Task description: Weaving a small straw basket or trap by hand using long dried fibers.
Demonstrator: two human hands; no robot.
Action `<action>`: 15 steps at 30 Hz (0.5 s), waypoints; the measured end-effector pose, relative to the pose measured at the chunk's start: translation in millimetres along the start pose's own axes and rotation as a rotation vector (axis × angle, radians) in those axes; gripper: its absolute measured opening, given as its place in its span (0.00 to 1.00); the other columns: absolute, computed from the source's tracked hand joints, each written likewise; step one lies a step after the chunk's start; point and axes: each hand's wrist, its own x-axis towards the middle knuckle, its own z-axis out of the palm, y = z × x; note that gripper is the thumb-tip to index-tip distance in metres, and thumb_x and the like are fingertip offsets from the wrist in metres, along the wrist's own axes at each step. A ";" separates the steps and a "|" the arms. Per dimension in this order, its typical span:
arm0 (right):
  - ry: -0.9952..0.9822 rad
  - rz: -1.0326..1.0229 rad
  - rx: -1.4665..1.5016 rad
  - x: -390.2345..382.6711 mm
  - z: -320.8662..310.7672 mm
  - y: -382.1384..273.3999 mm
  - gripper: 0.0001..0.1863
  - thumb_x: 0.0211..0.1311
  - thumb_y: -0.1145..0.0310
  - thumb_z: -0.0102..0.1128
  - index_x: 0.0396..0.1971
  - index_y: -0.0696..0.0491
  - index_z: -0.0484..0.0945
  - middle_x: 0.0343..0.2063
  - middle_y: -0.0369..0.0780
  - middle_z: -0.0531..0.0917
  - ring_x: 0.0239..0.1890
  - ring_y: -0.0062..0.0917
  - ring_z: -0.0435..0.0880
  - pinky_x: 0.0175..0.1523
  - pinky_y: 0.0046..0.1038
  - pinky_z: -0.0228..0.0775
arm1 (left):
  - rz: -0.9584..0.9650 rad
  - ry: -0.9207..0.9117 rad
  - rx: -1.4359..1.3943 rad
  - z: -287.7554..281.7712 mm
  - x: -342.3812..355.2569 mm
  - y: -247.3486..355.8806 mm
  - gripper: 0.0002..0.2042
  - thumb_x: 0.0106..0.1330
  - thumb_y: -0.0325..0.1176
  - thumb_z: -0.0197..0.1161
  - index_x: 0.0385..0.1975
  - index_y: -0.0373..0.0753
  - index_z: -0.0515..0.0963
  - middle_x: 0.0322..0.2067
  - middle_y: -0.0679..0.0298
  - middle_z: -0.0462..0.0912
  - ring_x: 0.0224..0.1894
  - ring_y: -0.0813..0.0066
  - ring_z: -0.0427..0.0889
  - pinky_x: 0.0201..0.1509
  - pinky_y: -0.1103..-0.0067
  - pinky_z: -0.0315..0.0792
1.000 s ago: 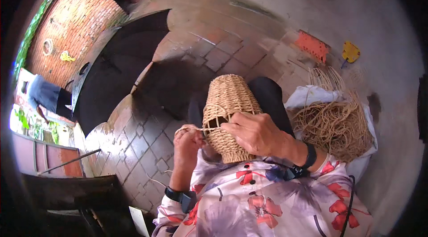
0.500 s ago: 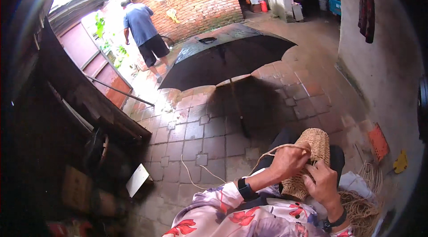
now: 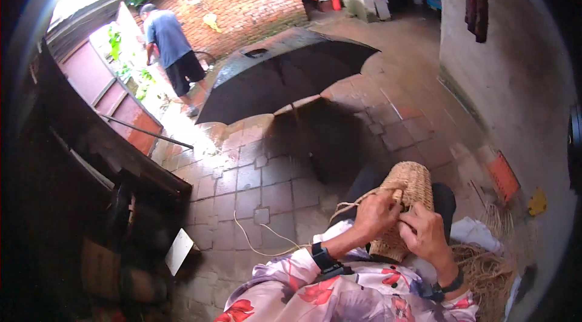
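Note:
A tube-shaped woven straw basket [image 3: 416,178] lies across my lap, its rounded end pointing away from me. My left hand [image 3: 377,215] is closed at the basket's left side, fingers pinched on a straw cord [image 3: 347,205] that runs along the weave. The loose tail of this cord trails down to the left over the floor. My right hand [image 3: 422,231] presses against the near part of the basket, with thumb and fingers curled together close to the left fingertips. What lies exactly between the fingertips is hidden.
An open black umbrella [image 3: 285,76] stands on the paved floor ahead. A bundle of loose straw cords [image 3: 485,276] lies at my right, near a white cloth [image 3: 476,234] and an orange-red board [image 3: 504,178]. Far left, a person [image 3: 170,49] stands by a brick wall [image 3: 254,4].
The view has shifted, so the surroundings sit further left and higher. My left hand has dropped slightly along the basket, bringing its fingers nearer my right hand. The far person has turned and bent an arm.

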 end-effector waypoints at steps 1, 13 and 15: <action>-0.008 0.023 -0.007 0.8 2.3 3.8 0.06 0.49 0.71 0.60 0.27 0.55 0.80 0.24 0.44 0.75 0.26 0.40 0.79 0.32 0.36 0.71 | -0.028 0.004 -0.093 0.3 -0.1 -2.6 0.16 0.56 0.33 0.61 0.45 0.41 0.76 0.21 0.55 0.79 0.21 0.62 0.79 0.29 0.69 0.72; 0.145 0.076 0.028 6.1 9.9 26.3 0.02 0.50 0.75 0.59 0.22 0.56 0.77 0.22 0.44 0.78 0.24 0.40 0.79 0.30 0.36 0.71 | -0.051 0.060 -0.209 -12.7 -3.8 5.5 0.15 0.50 0.23 0.63 0.39 0.36 0.74 0.21 0.68 0.77 0.23 0.82 0.76 0.28 0.83 0.70; 0.143 0.067 -0.001 7.3 9.1 22.5 0.02 0.50 0.75 0.59 0.22 0.56 0.76 0.21 0.44 0.78 0.24 0.40 0.79 0.29 0.35 0.71 | 0.076 0.136 -0.069 -13.8 -3.7 2.0 0.12 0.48 0.23 0.62 0.35 0.36 0.76 0.19 0.66 0.77 0.22 0.79 0.76 0.27 0.81 0.71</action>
